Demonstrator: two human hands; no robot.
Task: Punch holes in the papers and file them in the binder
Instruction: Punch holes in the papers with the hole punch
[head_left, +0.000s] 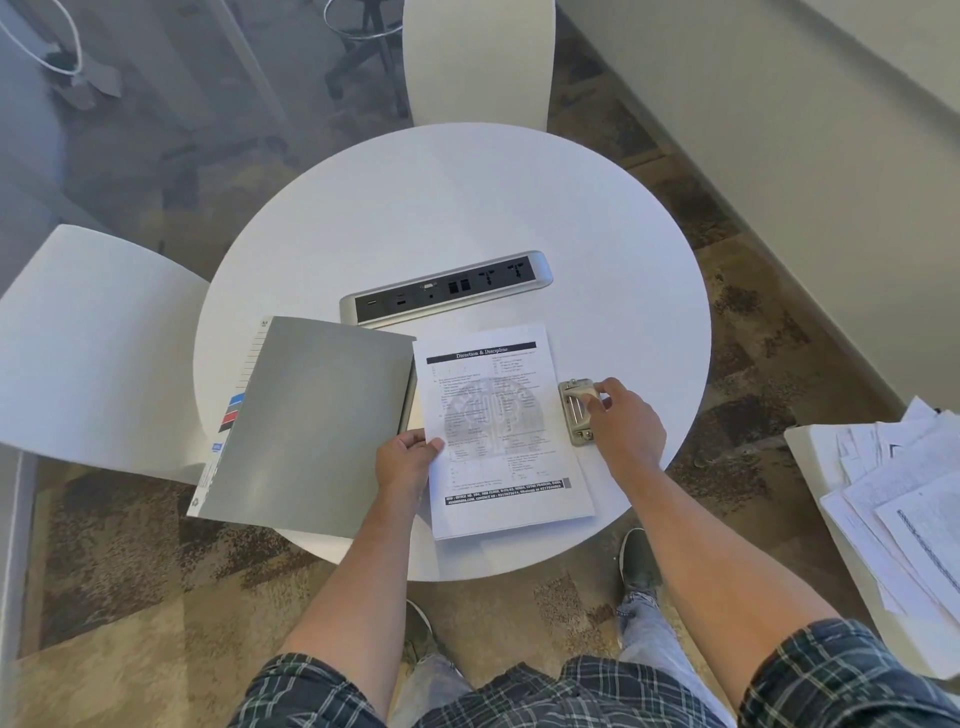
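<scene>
A printed paper stack (498, 431) lies on the round white table (467, 218), its right edge slid into a metal hole punch (574, 413). My right hand (623, 421) rests on the punch, fingers over its lever. My left hand (408, 460) pinches the stack's left edge, thumb on top. A grey binder (306, 421) lies closed to the left of the papers, with coloured tab dividers (231, 410) sticking out of its left side.
A silver power and socket strip (447, 293) sits in the table behind the papers. White chairs stand at the left (88, 343) and the far side (478, 57). A surface at the right holds several loose papers (904, 493). My feet stand under the table's near edge.
</scene>
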